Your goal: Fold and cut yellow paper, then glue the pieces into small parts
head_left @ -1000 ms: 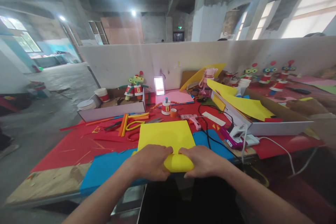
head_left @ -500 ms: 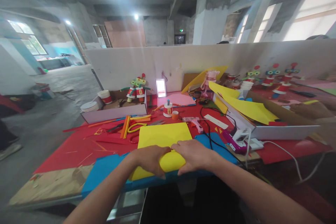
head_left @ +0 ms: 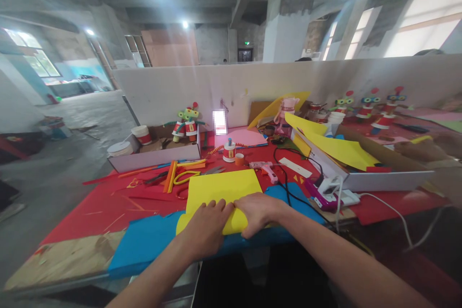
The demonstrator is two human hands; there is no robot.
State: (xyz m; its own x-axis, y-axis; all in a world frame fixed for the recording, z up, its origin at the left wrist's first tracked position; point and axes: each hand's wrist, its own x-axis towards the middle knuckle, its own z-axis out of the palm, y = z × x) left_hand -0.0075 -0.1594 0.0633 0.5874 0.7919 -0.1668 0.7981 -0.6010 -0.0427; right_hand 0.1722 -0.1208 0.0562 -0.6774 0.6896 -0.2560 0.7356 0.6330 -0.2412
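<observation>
Both hands are set side by side on the yellow sheet (head_left: 224, 186), which lies directly in front of the wearer. The near edge of the sheet is curled into a loose roll beneath the hands. The left hand (head_left: 208, 225) is closed over the roll, fingers bent on top; its thumb is hidden. The right hand (head_left: 260, 211) grips the roll beside it, thumb on the near face. The fingertips of the two hands nearly meet. The flat portion of the sheet extends beyond the hands.

A blue sheet (head_left: 144, 240) lies under the work and shows on both sides of the hands, near the front edge of the table (head_left: 72, 257). Ahead of the left hand: yellow-handled scissors (head_left: 197, 173) and orange strips (head_left: 170, 176). Ahead of the right hand: a pink glue gun (head_left: 264, 168). Straight beyond both hands: a small cup figure (head_left: 229, 152), upright, with an orange ring (head_left: 239, 159) just beside it. Well to the right of the right hand: an open box (head_left: 391, 181).
</observation>
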